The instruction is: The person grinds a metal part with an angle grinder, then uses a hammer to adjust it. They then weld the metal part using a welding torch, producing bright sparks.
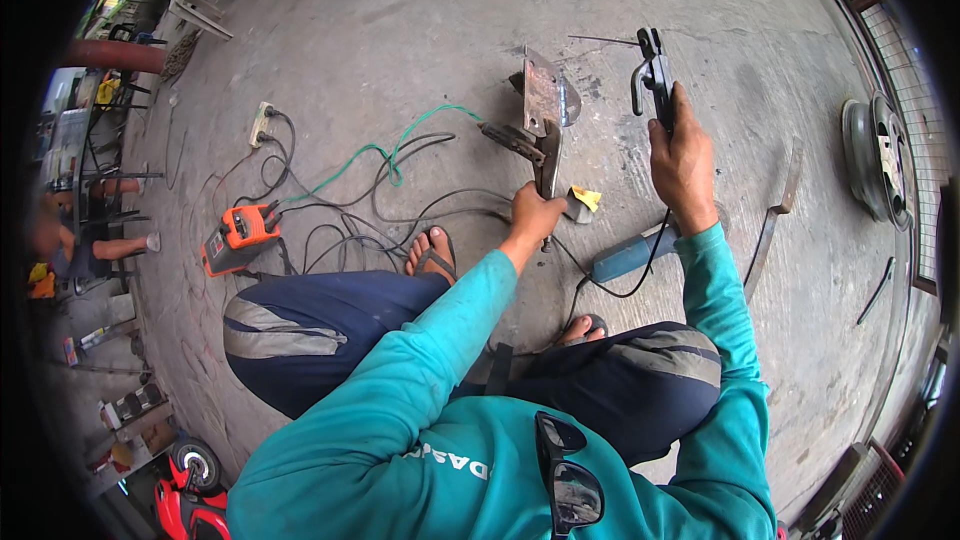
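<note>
My right hand (684,162) is wrapped round the handle of a black electrode holder (656,80). A thin welding rod (603,39) sticks out leftward from its jaw. My left hand (536,215) grips a worn metal clamp (550,162), whose lower end pokes out below my fingers. Above that hand, the clamp meets a rusty steel plate (541,92) standing on the floor; their exact joint cannot be made out. An earth clamp (513,142) on a green cable (400,145) bites the metal there. The rod's tip is apart from the plate.
An orange welding machine (240,238) stands at left, near a power strip (261,125). Black cables (350,225) loop across the floor. A blue angle grinder (635,250) lies beside my right forearm, near a long flat metal bar (775,215). Wheel rims (878,160) stand at right.
</note>
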A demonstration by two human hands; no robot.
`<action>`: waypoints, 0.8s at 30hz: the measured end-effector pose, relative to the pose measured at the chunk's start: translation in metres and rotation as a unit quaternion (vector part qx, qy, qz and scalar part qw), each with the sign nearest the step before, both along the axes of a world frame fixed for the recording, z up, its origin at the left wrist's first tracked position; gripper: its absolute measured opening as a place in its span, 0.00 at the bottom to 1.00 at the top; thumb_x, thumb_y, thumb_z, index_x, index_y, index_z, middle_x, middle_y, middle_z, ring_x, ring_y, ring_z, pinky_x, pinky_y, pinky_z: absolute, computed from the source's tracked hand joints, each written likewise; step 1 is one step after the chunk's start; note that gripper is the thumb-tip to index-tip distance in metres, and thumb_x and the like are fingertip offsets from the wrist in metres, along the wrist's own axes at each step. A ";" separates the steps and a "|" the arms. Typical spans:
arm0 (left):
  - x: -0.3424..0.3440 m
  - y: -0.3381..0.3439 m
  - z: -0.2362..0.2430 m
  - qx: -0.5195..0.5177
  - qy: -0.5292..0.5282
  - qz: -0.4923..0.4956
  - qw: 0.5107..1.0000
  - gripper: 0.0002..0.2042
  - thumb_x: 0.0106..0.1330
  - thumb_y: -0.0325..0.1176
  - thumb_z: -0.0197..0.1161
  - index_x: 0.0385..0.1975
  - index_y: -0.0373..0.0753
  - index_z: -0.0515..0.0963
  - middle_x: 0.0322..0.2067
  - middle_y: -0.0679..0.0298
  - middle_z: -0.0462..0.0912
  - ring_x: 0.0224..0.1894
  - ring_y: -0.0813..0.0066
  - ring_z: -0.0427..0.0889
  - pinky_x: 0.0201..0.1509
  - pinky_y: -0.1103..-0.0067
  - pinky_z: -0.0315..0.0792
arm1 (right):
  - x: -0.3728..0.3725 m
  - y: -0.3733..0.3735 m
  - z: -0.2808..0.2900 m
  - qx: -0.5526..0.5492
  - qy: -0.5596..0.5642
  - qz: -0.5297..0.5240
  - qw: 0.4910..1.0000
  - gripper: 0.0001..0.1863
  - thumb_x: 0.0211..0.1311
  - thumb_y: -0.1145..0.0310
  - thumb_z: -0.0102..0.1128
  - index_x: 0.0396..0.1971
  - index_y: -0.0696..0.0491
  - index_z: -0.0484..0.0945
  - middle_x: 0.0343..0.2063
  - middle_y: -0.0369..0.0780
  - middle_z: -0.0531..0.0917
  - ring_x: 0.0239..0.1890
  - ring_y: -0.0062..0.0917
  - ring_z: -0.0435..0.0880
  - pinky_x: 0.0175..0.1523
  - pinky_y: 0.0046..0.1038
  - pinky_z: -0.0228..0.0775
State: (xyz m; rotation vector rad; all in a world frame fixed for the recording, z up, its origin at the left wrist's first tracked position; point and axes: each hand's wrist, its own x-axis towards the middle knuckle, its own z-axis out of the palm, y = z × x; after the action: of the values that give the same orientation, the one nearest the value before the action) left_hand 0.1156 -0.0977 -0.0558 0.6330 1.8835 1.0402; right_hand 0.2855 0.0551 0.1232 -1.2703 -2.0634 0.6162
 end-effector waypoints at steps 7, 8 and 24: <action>0.009 0.009 0.012 0.011 0.000 -0.025 1.000 0.11 0.52 0.27 0.71 0.32 0.30 0.79 0.25 0.63 0.82 0.26 0.75 0.78 0.31 0.72 0.72 | 0.015 0.004 -0.061 -0.279 0.149 -0.102 0.943 0.30 0.67 0.67 0.62 0.64 0.64 0.66 0.28 0.49 0.83 0.23 0.36 0.85 0.30 0.40 0.77; 0.001 0.006 0.000 0.019 0.016 -0.015 1.000 0.11 0.52 0.27 0.71 0.32 0.30 0.79 0.24 0.63 0.82 0.25 0.75 0.78 0.31 0.72 0.72 | 0.010 0.001 -0.059 -0.340 0.245 -0.129 0.899 0.29 0.67 0.67 0.65 0.63 0.63 0.67 0.25 0.41 0.80 0.20 0.24 0.81 0.22 0.32 0.74; -0.016 0.013 0.032 -0.170 0.293 -0.219 0.915 0.27 0.50 0.45 0.79 0.41 0.28 0.83 0.42 0.42 0.87 0.48 0.42 0.86 0.53 0.59 0.78 | 0.072 0.000 -0.054 -0.403 0.364 -0.165 0.823 0.20 0.67 0.71 0.65 0.54 0.66 0.72 0.29 0.40 0.81 0.24 0.22 0.80 0.26 0.27 0.74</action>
State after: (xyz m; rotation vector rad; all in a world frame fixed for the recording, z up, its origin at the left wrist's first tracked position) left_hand 0.0992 -0.0848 -0.0238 1.1796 2.2031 0.2207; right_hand 0.3578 0.0550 0.0692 -1.4447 -0.9054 1.6068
